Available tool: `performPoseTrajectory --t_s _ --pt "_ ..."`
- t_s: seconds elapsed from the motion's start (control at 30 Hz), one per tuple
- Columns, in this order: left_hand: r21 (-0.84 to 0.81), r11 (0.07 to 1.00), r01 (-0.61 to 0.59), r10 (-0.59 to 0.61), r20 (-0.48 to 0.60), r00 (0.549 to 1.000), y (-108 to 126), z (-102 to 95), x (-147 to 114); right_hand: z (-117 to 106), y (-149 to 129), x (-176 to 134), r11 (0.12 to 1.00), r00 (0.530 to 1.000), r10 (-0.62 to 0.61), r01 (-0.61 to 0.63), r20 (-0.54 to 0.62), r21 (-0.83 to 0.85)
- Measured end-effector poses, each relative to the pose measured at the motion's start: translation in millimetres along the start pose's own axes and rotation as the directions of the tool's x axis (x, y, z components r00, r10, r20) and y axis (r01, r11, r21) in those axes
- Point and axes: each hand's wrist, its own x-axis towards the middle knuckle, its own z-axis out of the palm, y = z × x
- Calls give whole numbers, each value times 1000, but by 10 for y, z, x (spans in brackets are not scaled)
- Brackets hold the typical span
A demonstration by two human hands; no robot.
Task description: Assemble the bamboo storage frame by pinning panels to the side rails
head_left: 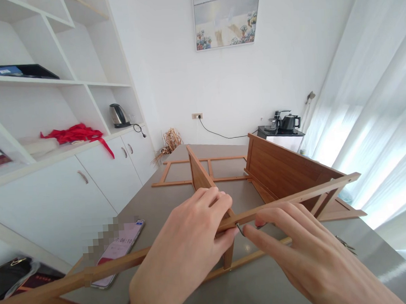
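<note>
Left hand clasps the wooden rail, right hand touches the metal key slanting down from it, pinch unclear!

The left hand grips a wooden rail beside a narrow panel, while the right hand's fingertips touch a bent metal key at its near side; on the grey table, a phone lies left, a flat wooden frame far, and a broad panel right
</note>
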Motion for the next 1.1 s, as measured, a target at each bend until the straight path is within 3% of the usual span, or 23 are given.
performPoseTrajectory --t_s 0.27,0.9,1.1 --pt "9 1000 -5 5 -1 1000 9 10 5 -22 26 -5 1000 999 -8 8 33 -5" --pt "28 1000 -14 14 -4 1000 13 -3 -7 3 -85 63 986 991 -89 73 -97 -153" --pt "19 1000 -19 19 -2 1000 4 -2 -20 -8 -69 54 992 992 -88 78 -93 -103"
